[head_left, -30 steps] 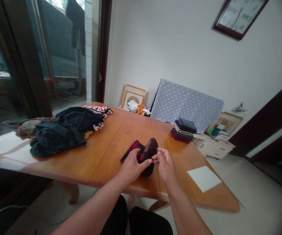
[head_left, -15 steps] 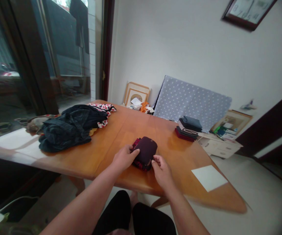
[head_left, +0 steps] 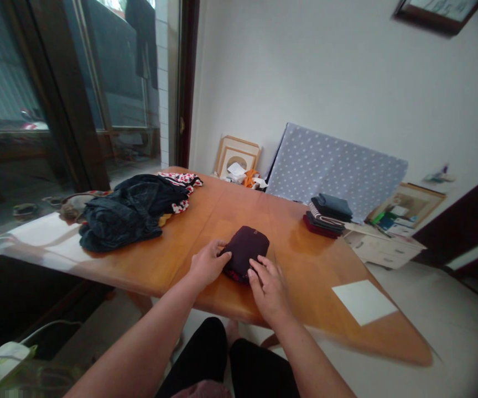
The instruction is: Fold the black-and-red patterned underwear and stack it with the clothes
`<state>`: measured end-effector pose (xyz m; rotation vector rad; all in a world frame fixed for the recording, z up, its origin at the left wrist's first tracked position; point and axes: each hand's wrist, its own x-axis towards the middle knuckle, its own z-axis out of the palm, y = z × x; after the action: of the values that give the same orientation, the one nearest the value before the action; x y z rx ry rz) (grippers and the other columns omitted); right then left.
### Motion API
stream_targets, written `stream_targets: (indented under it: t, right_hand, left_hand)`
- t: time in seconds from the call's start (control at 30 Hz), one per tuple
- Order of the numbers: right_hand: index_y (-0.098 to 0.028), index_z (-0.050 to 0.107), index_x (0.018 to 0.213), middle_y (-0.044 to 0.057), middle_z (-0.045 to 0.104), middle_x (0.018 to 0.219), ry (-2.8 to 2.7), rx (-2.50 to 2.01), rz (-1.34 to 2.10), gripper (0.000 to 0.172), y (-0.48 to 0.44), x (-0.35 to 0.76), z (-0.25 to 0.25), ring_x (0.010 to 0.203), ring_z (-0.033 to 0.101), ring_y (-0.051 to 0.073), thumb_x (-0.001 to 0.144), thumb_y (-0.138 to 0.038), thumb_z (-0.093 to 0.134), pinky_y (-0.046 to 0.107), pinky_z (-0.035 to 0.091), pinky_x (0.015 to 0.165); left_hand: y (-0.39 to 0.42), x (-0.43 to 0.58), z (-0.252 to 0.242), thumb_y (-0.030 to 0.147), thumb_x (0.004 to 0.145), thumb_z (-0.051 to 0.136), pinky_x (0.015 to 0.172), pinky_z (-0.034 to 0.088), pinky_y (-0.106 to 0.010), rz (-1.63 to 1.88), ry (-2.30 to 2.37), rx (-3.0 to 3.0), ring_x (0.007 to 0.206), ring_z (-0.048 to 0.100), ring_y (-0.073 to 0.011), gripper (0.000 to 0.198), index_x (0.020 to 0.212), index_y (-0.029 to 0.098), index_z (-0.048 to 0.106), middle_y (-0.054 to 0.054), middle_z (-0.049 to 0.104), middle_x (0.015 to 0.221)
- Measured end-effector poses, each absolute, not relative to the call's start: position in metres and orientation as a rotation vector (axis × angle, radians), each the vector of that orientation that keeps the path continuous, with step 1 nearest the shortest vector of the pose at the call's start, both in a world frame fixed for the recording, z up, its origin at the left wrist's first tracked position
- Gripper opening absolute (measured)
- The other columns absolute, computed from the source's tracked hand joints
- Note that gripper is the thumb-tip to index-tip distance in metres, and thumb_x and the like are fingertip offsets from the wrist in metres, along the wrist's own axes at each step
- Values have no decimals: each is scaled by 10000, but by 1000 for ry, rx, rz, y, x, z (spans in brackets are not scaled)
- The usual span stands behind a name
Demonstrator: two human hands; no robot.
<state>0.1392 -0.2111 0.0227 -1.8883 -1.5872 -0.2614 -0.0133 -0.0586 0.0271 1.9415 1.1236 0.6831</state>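
A compact folded bundle of dark maroon cloth lies near the front of the wooden table, with a red-patterned edge showing underneath. My left hand touches the bundle's left side, fingertips against its edge. My right hand rests over its lower right corner, fingers curled onto the cloth. The bundle sits between both hands, and its underside is hidden.
A heap of dark clothing with red-and-white patterned fabric lies at the table's left. A stack of folded clothes stands at the far right. A white sheet lies near the right edge. A dotted board and picture frames lean behind.
The loose maroon cloth with lettering has become a tighter, flatter bundle, with less red showing. My right hand has moved from its upper edge onto its lower right corner.
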Motion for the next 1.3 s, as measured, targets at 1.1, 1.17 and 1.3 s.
stream_targets:
  t: [1.1, 1.17, 1.3]
  right_hand:
    - [-205, 551, 1167, 121, 564, 1227, -1426, -1823, -194, 364, -210, 139, 9, 1160, 547, 265, 804, -221, 572, 425, 472, 1005]
    - [-211, 572, 1148, 113, 586, 1197, -1441, -1815, -186, 323, -210, 139, 10, 1131, 565, 259, 826, -225, 550, 417, 481, 987]
    - [-220, 614, 1139, 97, 623, 1169, -1477, -1790, -194, 296, -209, 142, 17, 1115, 577, 247, 866, -213, 498, 396, 478, 983]
  left_hand:
    - [-78, -18, 42, 340, 783, 702, 1166, 183, -525, 714, 632, 2656, 1446, 296, -319, 583, 1345, 315, 545, -50, 461, 1511]
    - [-79, -16, 46, 362, 774, 721, 1167, 158, -525, 724, 621, 2690, 1435, 305, -325, 585, 1332, 308, 552, -54, 475, 1497]
    - [-82, -9, 56, 326, 777, 708, 1122, 220, -505, 722, 628, 2754, 1316, 430, -324, 516, 1273, 277, 573, -75, 550, 1400]
